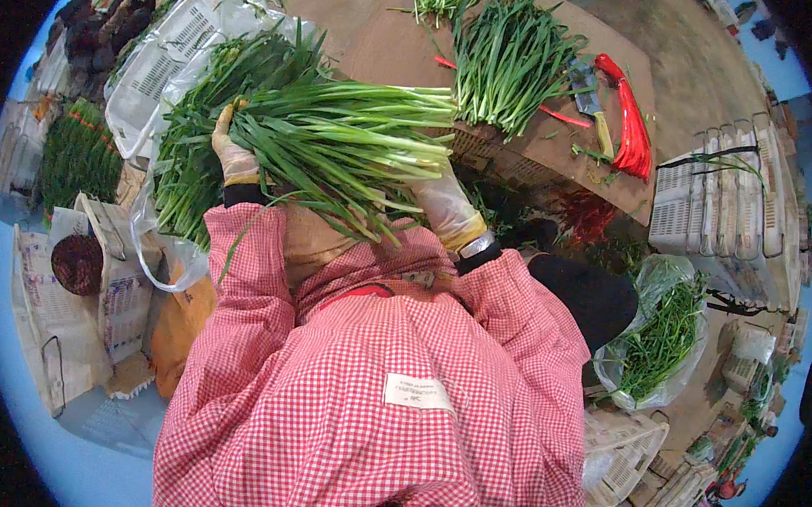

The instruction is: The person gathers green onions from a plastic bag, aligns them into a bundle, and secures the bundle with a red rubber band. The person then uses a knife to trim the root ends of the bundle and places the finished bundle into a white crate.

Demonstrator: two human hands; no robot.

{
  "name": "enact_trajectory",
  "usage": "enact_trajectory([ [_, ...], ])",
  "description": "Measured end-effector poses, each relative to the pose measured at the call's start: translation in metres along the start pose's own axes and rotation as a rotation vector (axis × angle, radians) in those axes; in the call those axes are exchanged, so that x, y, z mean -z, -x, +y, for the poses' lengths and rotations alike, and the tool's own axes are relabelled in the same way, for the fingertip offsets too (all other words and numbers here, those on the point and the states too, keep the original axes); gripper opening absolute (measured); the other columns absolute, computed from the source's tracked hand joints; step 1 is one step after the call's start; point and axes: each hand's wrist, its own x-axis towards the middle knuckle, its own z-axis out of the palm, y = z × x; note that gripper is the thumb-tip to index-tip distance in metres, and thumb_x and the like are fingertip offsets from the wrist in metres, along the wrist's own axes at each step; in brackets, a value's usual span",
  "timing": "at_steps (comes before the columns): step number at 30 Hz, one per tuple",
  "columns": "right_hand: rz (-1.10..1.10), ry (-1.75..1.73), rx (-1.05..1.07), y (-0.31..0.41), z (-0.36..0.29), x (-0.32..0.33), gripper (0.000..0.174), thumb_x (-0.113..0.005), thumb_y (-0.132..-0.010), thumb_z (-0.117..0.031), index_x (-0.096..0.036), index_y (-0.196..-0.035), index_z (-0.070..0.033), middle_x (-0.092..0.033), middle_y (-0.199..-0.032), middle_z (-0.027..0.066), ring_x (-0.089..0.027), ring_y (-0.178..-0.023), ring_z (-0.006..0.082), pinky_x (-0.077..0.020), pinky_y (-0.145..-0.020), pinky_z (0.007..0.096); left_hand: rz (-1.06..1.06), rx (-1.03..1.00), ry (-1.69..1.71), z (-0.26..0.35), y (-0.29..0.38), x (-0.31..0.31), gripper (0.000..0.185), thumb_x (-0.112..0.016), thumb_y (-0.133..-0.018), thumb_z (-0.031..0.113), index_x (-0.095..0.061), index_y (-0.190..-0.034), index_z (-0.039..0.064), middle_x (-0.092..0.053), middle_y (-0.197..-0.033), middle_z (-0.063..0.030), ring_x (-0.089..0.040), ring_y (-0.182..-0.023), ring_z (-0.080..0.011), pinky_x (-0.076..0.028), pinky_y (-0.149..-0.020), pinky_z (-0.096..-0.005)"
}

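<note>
A large loose bunch of garlic chives [343, 133] lies across both my hands, level above my lap. My left hand [234, 151], in a thin pale glove, grips its leafy end with the thumb on top. Under the pale stem ends, my gloved right hand [446, 204] holds the bunch from below, its fingers mostly hidden by stems. Just beyond my left hand, more green chives [190, 159] fill a clear plastic bag [146, 240]. A second pile of chives [509, 66] rests on the cardboard-covered surface [376, 31] ahead, with a red strip [565, 116] beneath it.
Right of that pile lie a knife [593, 105] with a yellow handle and a bundle of red plastic strips [626, 120]. White plastic crates [719, 194] are stacked at right, near a bag of loose greens [660, 336]. Another white crate [131, 112] is at left, beside tied green bunches [80, 154].
</note>
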Motion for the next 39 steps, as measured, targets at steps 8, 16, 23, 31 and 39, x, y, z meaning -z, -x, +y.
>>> enact_trajectory([
  [8, 0.115, -0.488, -0.11, 0.043, 0.022, 0.031, 0.027, -0.069, -0.095, -0.019, -0.072, -0.113, 0.0, -0.075, -0.11, 0.011, -0.07, -0.099, 0.0213, -0.0513, -0.097, 0.0344, -0.057, 0.11, 0.031, -0.003, 0.002, 0.004, 0.024, -0.066, -0.094, 0.024, -0.076, -0.098, 0.003, -0.077, -0.096, -0.0137, -0.072, -0.083, -0.0314, -0.06, -0.078, -0.0476],
  [16, -0.022, 1.151, -0.808, 0.097, 0.083, 0.102, 0.037, -0.069, -0.089, -0.036, -0.076, -0.118, -0.014, -0.075, -0.115, 0.0085, -0.072, -0.101, 0.0239, -0.0555, -0.088, 0.0389, 0.004, 0.052, 0.091, -0.007, -0.006, 0.008, 0.024, -0.068, -0.093, 0.024, -0.076, -0.1, 0.002, -0.077, -0.097, -0.0137, -0.072, -0.087, -0.0308, -0.06, -0.082, -0.0462],
  [23, -0.164, -0.398, -0.054, 0.055, 0.06, -0.027, 0.065, -0.074, -0.094, -0.03, -0.052, -0.15, -0.005, -0.055, -0.149, 0.0115, -0.051, -0.133, 0.0238, -0.0371, -0.115, 0.0372, 0.002, -0.03, -0.031, -0.003, -0.007, 0.013, 0.027, -0.066, -0.095, 0.025, -0.076, -0.101, 0.001, -0.077, -0.099, -0.0143, -0.072, -0.086, -0.0317, -0.06, -0.081, -0.0467],
  [31, 0.128, -0.498, -0.133, 0.018, 0.022, -0.064, 0.043, -0.076, -0.092, -0.013, -0.065, -0.131, 0.0, -0.071, -0.124, 0.009, -0.065, -0.113, 0.0227, -0.0501, -0.102, 0.0364, -0.024, -0.009, 0.013, -0.003, -0.004, 0.011, 0.027, -0.065, -0.096, 0.025, -0.075, -0.1, 0.001, -0.077, -0.098, -0.0141, -0.072, -0.086, -0.0316, -0.06, -0.08, -0.047],
  [39, 0.028, -0.776, -0.32, 0.028, 0.029, -0.055, 0.04, -0.07, -0.097, -0.014, -0.062, -0.136, -0.007, -0.071, -0.117, 0.0053, -0.067, -0.096, 0.0146, -0.0566, -0.081, 0.0307, -0.007, 0.003, 0.049, -0.005, -0.003, 0.005, 0.025, -0.065, -0.095, 0.024, -0.075, -0.099, 0.002, -0.077, -0.096, -0.0135, -0.072, -0.084, -0.0303, -0.06, -0.08, -0.0462],
])
